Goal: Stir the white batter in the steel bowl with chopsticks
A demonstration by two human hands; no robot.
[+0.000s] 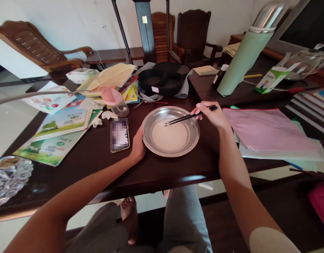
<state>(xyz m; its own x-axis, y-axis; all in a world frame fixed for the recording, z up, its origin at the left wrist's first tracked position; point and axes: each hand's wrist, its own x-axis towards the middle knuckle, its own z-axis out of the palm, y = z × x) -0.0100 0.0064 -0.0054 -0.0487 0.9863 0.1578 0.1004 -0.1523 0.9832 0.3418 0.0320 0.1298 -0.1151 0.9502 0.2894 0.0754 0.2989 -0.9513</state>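
Observation:
A round metal basin (148,140) stands on the dark wooden table, with a pale, whitish mixture (169,137) across its bottom. My left hand (138,144) grips the basin's left side, its fingers partly hidden by the rim. In my right hand (209,113) is a pair of black chopsticks (183,118), held over the basin's far right rim. Their tips point left and reach down to the mixture's far side; whether they touch it I cannot tell. Just left of my left hand lies a phone (120,135) with a blurred screen.
Books (56,140), crumpled tissues and a pink-lidded cup (117,102) are on the left, near a glass dish (11,179). Behind the basin sits a black bag (162,82). To the right are a pink pouch (262,128), a green thermos (246,59) and a small box (273,79).

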